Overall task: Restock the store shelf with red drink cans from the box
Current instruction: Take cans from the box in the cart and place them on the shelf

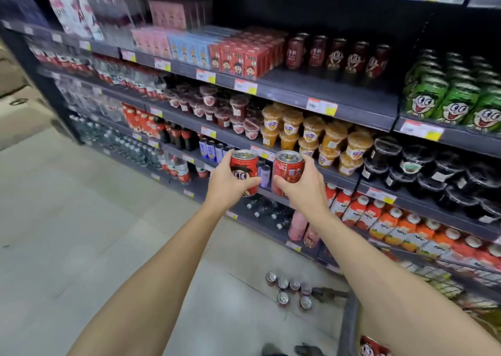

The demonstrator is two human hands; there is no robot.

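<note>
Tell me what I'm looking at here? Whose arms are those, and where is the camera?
The camera sits on a person's head and looks forward and down, so you see their own two arms reaching out. There is no robot, only a person working in a shop.

The left hand holds a red can with a cartoon face on it. The right hand holds another red can. Both cans stand upright, side by side, in front of the shelves.

Higher up, one shelf has a bare stretch, with dark red cans standing at its back. That is probably where these two will go.

On the floor below stand more cans, seen from their silver tops.
</note>
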